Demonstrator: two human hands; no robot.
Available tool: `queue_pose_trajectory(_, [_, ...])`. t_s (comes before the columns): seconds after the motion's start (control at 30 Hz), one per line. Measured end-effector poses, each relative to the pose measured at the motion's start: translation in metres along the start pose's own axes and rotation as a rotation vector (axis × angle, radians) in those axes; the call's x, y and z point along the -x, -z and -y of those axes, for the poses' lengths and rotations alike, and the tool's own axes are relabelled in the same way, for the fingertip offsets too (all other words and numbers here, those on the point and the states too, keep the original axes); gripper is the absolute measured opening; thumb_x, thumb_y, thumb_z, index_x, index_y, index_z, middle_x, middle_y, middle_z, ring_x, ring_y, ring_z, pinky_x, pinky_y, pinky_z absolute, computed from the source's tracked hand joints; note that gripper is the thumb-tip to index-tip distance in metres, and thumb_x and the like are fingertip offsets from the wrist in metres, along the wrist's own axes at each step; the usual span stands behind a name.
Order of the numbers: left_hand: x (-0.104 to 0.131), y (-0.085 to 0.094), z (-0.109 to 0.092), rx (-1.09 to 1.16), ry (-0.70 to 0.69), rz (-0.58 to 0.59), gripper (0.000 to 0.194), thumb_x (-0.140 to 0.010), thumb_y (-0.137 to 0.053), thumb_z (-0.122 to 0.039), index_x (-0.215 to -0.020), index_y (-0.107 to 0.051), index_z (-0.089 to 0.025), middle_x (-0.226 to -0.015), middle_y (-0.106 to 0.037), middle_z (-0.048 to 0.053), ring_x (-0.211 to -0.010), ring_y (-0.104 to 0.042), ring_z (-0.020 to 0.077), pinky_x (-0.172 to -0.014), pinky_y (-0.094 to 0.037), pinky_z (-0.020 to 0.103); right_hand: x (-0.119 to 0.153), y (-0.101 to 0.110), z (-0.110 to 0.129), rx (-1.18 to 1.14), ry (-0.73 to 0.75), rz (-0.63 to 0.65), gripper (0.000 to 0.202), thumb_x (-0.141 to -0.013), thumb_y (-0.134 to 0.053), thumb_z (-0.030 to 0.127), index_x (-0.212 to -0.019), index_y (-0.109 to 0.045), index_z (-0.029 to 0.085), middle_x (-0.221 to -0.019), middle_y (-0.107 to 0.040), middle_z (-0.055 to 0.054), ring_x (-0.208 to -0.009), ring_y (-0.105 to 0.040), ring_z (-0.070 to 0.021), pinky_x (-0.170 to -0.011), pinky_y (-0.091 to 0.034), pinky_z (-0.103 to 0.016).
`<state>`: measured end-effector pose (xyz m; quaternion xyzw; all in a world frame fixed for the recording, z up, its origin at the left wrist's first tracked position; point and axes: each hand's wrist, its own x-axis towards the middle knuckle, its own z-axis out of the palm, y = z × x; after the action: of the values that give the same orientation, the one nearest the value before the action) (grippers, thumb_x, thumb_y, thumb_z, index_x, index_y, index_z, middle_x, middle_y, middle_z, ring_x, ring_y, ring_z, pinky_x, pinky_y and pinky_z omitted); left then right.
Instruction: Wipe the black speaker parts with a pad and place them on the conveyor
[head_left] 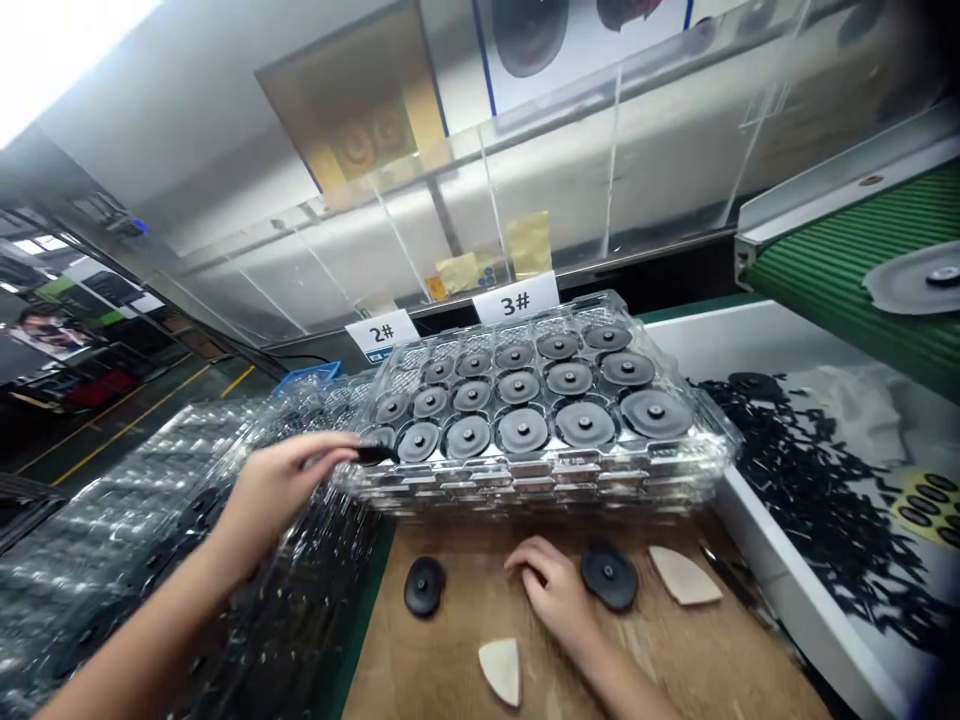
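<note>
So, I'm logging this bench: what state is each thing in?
Left hand: pinching a black disc, nearly edgewise
Right hand: curled beside a loose disc
Two loose discs: flat, studs up
Clear trays: stacked, top one bearing gray discs
Cream wedges: lying apart on the wooden board
Black strips: scattered
Green conveyor: bearing one gray disc

Brown wood-grain desk [555,672]. On it, from centre: stack of clear plastic trays [536,485], 12 o'clock; rounded black disc [424,588], 9–10; second black disc [615,582], 1; cream wedge-shaped piece [684,578], 2; second cream piece [502,672], 8.
</note>
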<state>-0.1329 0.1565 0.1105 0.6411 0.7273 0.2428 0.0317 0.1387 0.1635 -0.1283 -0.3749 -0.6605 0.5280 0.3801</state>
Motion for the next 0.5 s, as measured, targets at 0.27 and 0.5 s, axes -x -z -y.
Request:
queue_pose_trajectory(0.27, [-0.168, -0.049, 0.052, -0.194, 0.030, -0.013, 0.028, -0.084, -0.053, -0.032, -0.107, -0.055, -0.016, -0.112, -0.058, 0.007, -0.096, -0.057, 0.0219, -0.081, -0.049, 0.044, -0.004, -0.010, -0.013, 0.147, -0.006, 0.027, 0.032, -0.068, -0.040, 0.001, -0.073, -0.066, 0.020, -0.077, -0.063, -0.003, -0.076, -0.060, -0.0173, -0.068, -0.041, -0.025])
queue_pose_trajectory(0.5, [-0.159, -0.071, 0.059, -0.111, 0.000, -0.092, 0.029, -0.084, -0.052, -0.031, -0.110, -0.054, -0.017, -0.120, -0.054, 0.009, -0.105, -0.054, 0.0238, -0.087, -0.045, 0.047, -0.004, -0.010, -0.018, 0.200, -0.018, 0.041, 0.035, -0.066, -0.041, -0.001, -0.075, -0.066, 0.022, -0.079, -0.064, -0.001, -0.077, -0.061, -0.0153, -0.067, -0.041, -0.022])
